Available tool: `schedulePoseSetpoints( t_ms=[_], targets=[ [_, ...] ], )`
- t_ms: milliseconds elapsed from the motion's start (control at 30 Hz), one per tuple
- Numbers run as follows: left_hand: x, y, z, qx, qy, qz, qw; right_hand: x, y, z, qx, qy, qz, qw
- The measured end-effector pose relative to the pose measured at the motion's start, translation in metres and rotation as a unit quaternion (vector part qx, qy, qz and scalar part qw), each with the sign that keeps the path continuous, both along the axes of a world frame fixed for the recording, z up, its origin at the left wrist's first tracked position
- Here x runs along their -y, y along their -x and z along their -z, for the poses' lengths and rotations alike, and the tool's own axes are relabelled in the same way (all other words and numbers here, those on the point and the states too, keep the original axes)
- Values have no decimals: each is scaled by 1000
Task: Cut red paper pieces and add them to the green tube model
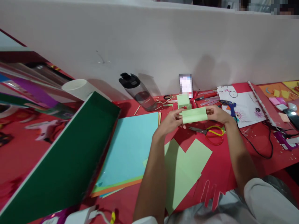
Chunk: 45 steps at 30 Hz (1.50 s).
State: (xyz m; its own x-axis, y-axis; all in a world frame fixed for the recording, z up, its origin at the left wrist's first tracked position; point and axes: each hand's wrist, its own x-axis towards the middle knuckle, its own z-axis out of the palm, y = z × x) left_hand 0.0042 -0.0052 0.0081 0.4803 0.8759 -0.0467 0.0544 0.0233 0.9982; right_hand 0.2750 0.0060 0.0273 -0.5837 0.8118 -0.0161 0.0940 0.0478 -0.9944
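Note:
A folded strip of light green paper [195,115] is stretched between my two hands above the red table. My left hand [174,120] is closed on its left end, and my right hand [217,114] pinches its right end. Just behind it stands a small light green paper box [184,101] with a red star on its front. Scissors [206,130] with yellow and red handles lie below the strip. Nearer to me rests a light green sheet [184,168] with a notch cut from its top edge.
A stack of coloured paper [133,140], blue on top, lies left of my arms beside a green board [70,158]. A bottle [140,91] leans in view near the white partition [140,37]. To the right are a blue glue gun [230,106], its black cord and patterned paper [245,109].

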Motion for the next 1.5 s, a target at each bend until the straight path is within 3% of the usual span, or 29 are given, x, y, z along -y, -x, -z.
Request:
schedulePoseSetpoints(
  t_ms=[533,933,1500],
  targets=[
    [-2,0,4,-26,3,-2,1000,-2,9,8,8,31,-9,999],
    [-2,-3,-5,-49,14,1,999,-4,12,17,-43,143,37,988],
    [-2,-7,2,-21,0,23,1000,-7,10,18,-36,182,43,982]
  ],
)
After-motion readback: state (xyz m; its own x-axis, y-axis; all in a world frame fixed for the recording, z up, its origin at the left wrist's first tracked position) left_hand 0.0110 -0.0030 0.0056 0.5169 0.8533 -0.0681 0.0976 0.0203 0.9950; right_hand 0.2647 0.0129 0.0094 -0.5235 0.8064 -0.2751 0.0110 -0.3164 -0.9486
